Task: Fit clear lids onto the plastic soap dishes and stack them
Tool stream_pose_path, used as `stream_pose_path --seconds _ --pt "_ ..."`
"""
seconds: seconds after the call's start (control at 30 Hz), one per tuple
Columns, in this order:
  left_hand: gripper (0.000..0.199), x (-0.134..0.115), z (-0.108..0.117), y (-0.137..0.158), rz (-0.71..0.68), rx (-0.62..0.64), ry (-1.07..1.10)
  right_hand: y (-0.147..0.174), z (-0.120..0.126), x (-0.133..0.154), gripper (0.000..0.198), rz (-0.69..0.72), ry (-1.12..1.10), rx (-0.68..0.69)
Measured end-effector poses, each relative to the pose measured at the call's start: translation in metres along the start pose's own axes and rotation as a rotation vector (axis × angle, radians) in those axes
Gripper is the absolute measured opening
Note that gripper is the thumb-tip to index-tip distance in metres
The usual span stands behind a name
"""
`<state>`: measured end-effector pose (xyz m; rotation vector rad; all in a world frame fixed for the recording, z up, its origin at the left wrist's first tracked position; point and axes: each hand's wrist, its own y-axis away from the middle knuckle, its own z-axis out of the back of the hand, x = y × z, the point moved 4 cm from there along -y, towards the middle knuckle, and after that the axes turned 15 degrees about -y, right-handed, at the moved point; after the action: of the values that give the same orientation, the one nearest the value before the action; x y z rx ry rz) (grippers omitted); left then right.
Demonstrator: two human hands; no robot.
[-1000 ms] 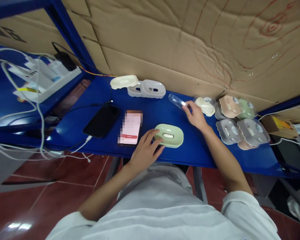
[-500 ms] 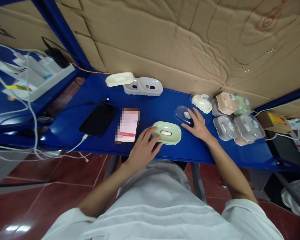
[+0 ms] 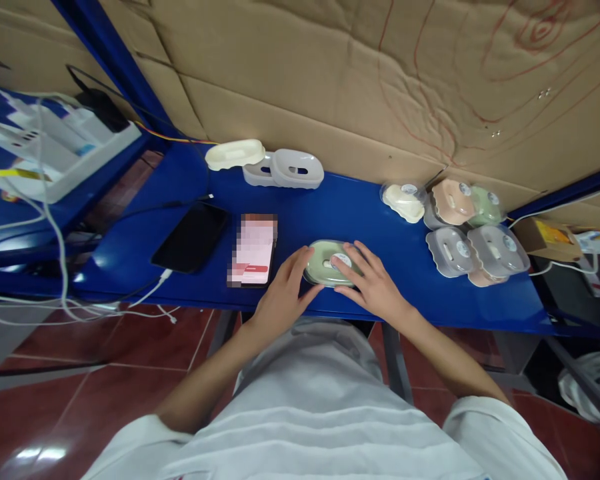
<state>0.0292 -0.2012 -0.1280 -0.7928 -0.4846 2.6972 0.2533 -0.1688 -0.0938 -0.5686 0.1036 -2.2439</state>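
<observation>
A pale green oval soap dish (image 3: 318, 272) sits on the blue table in front of me, under a clear lid (image 3: 326, 248) with a round sticker. My left hand (image 3: 281, 293) grips the dish's left end between thumb and fingers. From the right, my right hand (image 3: 377, 283) holds the clear lid, its fingers across the top and its thumb at the near edge. Whether the lid is fully seated on the dish, I cannot tell.
Left of my hands lie a lit phone (image 3: 253, 250) and a dark phone (image 3: 190, 237) on a cable. White-grey dishes (image 3: 299, 170) and a cream one (image 3: 235, 154) stand at the back. Several lidded dishes (image 3: 450, 252) are grouped right. A power strip (image 3: 93, 160) stands far left.
My right hand has brought the clear lid from the table on the right, leftward and nearer, onto the green dish. My left hand has stayed at the dish's left end.
</observation>
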Motion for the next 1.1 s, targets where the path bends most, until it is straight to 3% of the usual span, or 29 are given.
stream_pose_path --seconds 0.23,0.37,0.53,0.63,0.9,1.1 --pt "0.070 0.002 0.000 0.000 -0.005 0.039 0.024 0.002 -0.004 0.003 0.063 0.012 0.042 -0.028" --pt "0.070 0.000 0.002 0.000 -0.007 0.082 0.037 0.022 0.021 -0.009 0.071 -0.004 0.016 -0.167" --pt "0.063 -0.002 0.004 0.000 0.005 0.132 0.011 0.076 0.097 -0.059 0.073 -0.471 0.334 -0.541" --pt "0.057 -0.003 0.004 0.000 -0.004 0.121 -0.003 0.102 0.126 -0.086 0.075 -0.659 0.522 -0.654" --pt "0.041 -0.006 0.004 0.000 -0.051 0.091 -0.049 0.113 0.113 -0.121 0.076 -0.857 0.551 -0.718" --pt "0.035 -0.009 0.004 0.000 -0.097 0.061 -0.111 0.088 0.116 -0.100 0.084 -0.746 0.546 -0.677"
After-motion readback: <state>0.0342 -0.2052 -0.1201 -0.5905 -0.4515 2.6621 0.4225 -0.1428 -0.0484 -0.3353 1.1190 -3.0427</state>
